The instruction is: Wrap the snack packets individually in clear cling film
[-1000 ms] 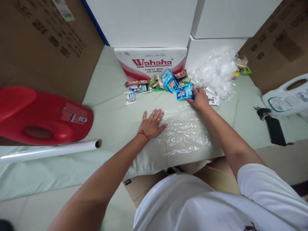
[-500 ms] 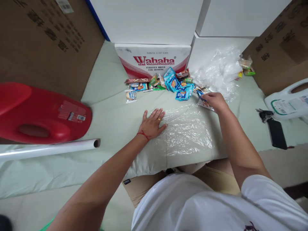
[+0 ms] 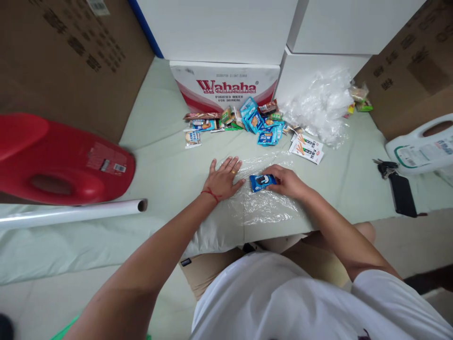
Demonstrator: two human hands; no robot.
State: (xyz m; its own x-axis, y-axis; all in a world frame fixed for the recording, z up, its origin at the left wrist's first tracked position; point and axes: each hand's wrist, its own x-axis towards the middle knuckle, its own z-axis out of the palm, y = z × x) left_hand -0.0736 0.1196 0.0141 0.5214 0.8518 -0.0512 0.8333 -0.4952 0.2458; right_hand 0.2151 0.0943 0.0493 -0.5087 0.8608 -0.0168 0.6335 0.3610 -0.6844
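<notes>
My right hand (image 3: 286,181) grips a small blue snack packet (image 3: 262,182) with a dark cookie pictured on it. The packet is over a clear plastic bag (image 3: 269,210) spread flat on the cloth-covered table (image 3: 166,184). Fingers spread, my left hand (image 3: 223,179) lies flat at the bag's left edge. Beyond the hands, several light-blue snack packets (image 3: 255,122) are heaped with brown and green ones. White snack packets with orange sticks pictured (image 3: 307,148) lie to the right of the heap.
A Wahaha carton (image 3: 226,85) stands behind the snacks, beside crumpled clear plastic bags (image 3: 318,111). At left are a red jug (image 3: 67,160) and a white roll (image 3: 74,212). A white bottle (image 3: 424,146), keys (image 3: 385,167) and a black phone (image 3: 402,194) are at right.
My right hand has drawn the blue packet from the right of the heap to over the clear bag. The white packets there are now uncovered. My left hand stays flat.
</notes>
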